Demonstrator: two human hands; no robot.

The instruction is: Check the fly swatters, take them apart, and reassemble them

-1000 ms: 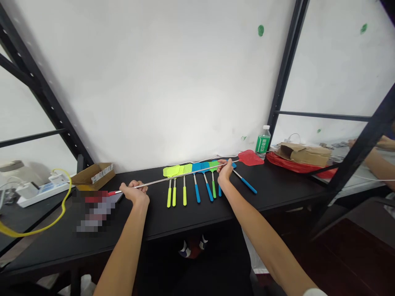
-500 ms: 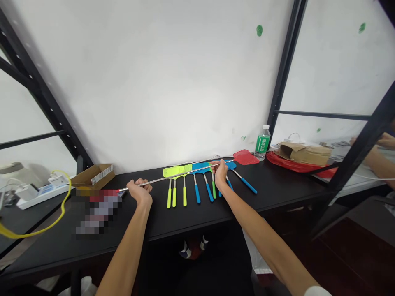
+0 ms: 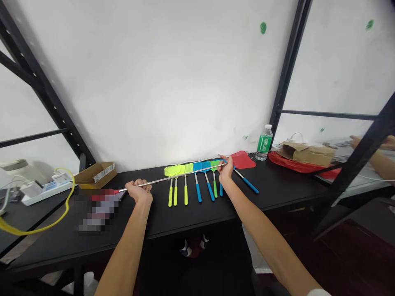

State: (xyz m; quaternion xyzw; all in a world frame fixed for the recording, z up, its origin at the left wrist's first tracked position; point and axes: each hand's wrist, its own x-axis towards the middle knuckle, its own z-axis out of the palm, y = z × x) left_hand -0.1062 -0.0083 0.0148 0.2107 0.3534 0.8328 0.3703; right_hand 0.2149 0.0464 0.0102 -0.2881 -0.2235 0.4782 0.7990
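Red swatter (image 3: pixel 166 179): long axis left-right | left hand (image 3: pixel 138 190) clamped on shaft, handle side | right hand (image 3: pixel 226 168) clamped nearer mesh head (image 3: pixel 243 159)

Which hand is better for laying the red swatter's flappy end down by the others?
Probably the right hand. It holds the metal rod near the red flap, close to the blue swatters. The left hand holds the rod near the red handle, so it is farther from the flap.
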